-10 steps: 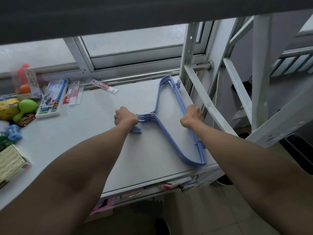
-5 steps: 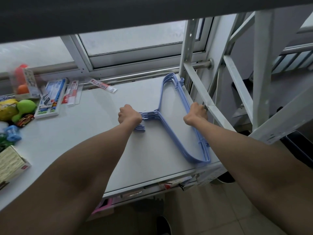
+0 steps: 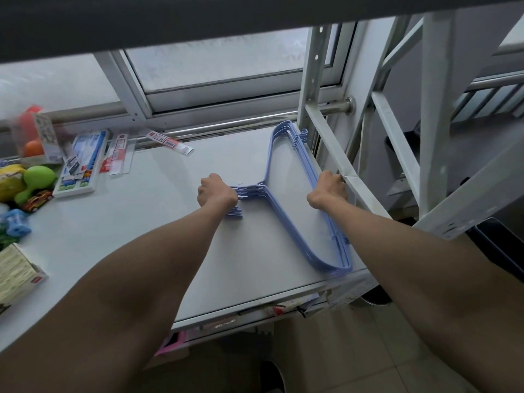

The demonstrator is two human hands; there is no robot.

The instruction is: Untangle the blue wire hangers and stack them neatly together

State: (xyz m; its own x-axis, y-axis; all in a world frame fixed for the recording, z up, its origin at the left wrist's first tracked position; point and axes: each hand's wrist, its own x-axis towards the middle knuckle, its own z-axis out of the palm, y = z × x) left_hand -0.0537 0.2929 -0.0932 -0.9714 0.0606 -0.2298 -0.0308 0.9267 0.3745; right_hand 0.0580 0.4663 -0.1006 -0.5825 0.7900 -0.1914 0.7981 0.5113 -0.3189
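**Hangers squared up at the table's right end**

The hangers (image 3: 286, 211) lie flat as one bundle on the table (image 3: 158, 222), at its right end, with the near shoulder curve almost at the front edge and the far curve close to the window rail. Their outlines nearly match, so the untangling looks done; what remains, as I judge it, is truing the stack.

The left hand (image 3: 217, 192) is closed in a fist over the hook end, where the necks fan out a little. Gripping there would pin the hooks together and stop the bundle from swivelling. The right hand (image 3: 329, 188) is curled round the long bottom bars on the side next to the frame (image 3: 334, 157), which seems meant to press those bars into line. With one hand at each end of the triangle, the stack can be squeezed and nudged without lifting it.

The table is pale, smooth and bare under the bundle, which lets the wires slide. To the left sit a box (image 3: 17, 272), toys (image 3: 37, 180) and packets (image 3: 82, 163), well apart from the work. Beyond are a window (image 3: 226, 63) with frosted panes and a metal rail, and the white frame's slanted brace passes just beside the right hand. A tiled floor (image 3: 354, 350) shows below the table.
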